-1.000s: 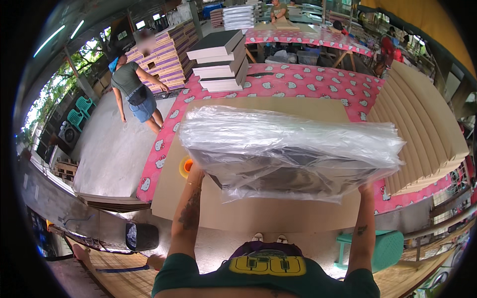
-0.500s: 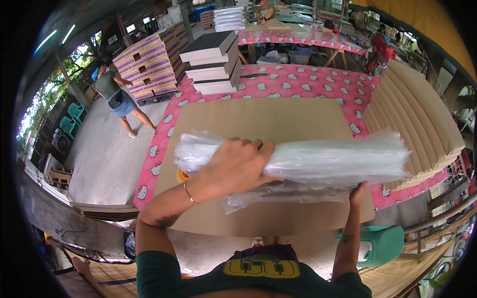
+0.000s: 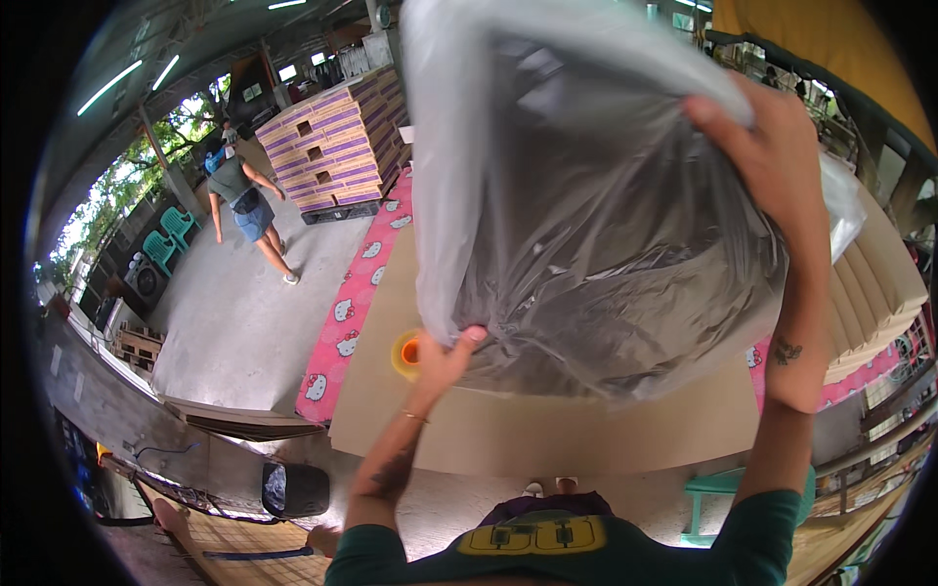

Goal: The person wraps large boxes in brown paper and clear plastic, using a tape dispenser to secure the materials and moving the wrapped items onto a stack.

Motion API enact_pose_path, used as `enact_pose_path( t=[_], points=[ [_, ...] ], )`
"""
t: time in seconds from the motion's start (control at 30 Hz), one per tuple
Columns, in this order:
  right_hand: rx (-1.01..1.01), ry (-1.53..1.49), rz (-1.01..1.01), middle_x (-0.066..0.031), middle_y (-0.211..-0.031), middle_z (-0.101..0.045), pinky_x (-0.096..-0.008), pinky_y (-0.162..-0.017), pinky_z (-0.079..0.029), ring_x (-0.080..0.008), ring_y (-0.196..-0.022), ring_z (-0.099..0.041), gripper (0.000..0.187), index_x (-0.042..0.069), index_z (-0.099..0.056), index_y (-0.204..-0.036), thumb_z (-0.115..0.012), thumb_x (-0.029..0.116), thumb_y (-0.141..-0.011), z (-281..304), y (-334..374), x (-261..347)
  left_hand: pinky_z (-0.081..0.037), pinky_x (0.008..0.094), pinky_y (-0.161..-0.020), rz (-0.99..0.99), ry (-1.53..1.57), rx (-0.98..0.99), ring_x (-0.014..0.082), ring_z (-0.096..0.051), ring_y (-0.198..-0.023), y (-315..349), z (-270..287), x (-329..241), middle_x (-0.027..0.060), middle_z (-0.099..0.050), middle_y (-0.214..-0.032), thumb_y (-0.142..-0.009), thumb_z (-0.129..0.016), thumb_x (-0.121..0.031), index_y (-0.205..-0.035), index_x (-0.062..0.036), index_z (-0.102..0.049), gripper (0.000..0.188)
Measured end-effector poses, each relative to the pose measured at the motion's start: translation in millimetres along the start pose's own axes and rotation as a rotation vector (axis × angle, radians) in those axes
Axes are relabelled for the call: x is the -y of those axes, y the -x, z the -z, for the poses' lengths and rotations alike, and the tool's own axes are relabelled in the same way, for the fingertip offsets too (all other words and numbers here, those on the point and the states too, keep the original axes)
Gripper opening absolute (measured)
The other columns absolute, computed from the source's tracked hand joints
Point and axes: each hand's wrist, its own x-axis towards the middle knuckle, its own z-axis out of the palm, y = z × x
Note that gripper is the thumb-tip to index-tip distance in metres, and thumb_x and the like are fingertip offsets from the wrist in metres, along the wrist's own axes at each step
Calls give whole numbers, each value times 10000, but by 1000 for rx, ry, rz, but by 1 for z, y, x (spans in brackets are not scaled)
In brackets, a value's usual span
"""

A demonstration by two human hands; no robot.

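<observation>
Raised in front of me is a large bundle in clear plastic wrap point(image 3: 606, 244). Its broad face looks dark grey-brown through the crinkled film, and a pale, cloudy band of plastic runs along its left and top sides. My left hand point(image 3: 445, 366) pinches the wrap at the lower left corner, thumb on the near face. Higher up, my right hand point(image 3: 767, 146) grips the upper right edge, its fingers partly behind the plastic. Under the bundle lies a flat brown cardboard sheet point(image 3: 547, 449). A yellow tape roll with an orange core point(image 3: 406, 354) rests on the sheet beside my left hand.
The table wears a pink patterned cover point(image 3: 344, 327). Folded brown cardboard point(image 3: 870, 303) leans in a stack at right. Boxes on a pallet point(image 3: 337, 146) stand at far left, with a person point(image 3: 249, 200) walking nearby. A green stool point(image 3: 699, 508) is by my right side.
The bundle has been lifted and turned from edge-on to its broad face. My left hand went to its lower left corner, my right hand up its right edge. The far person has moved slightly.
</observation>
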Motion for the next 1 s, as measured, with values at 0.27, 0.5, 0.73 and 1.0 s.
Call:
enact_pose_path(
  t=[0.27, 0.5, 0.73, 1.0],
  points=[
    [234, 220, 79, -162, -694, -666, -453, -629, -523, -360, -661, -668, 786, 9, -683, -819, -562, 785, -789, -67, 42, 32, -436, 326, -963, 557, 371, 143, 178, -562, -1074, 81, -48, 80, 79, -632, -1157, -972, -646, -342, -1227, 56, -590, 476],
    [-203, 139, -68, -196, -1457, -428, -451, -1064, -397, -366, -1326, -457, 936, 5, -391, -1443, -624, 672, -830, -29, 129, 1, -416, 348, -993, 448, 278, 54, 213, -540, -1129, 115, -41, 104, 118, -594, -1239, -992, -607, -306, -1298, 56, -531, 480],
    [27, -373, -1044, -194, -1326, -566, -405, -1006, -435, -289, -1188, -561, 850, -80, -472, -1386, -616, 606, -906, -175, 442, -131, -346, 372, -1086, 321, 126, 130, 280, -493, -1246, 116, -81, 125, 183, -546, -1321, -978, -623, -206, -1373, 79, -426, 525],
    [256, -666, -1264, -230, -1286, -601, -409, -1007, -436, -297, -1181, -578, 806, -106, -483, -1372, -598, 567, -944, -214, 375, -119, -479, 441, -898, 638, -278, -20, 411, -642, -1017, 93, -75, 89, 308, -654, -1060, -939, -646, -406, -1165, 102, -572, 560]
  ],
)
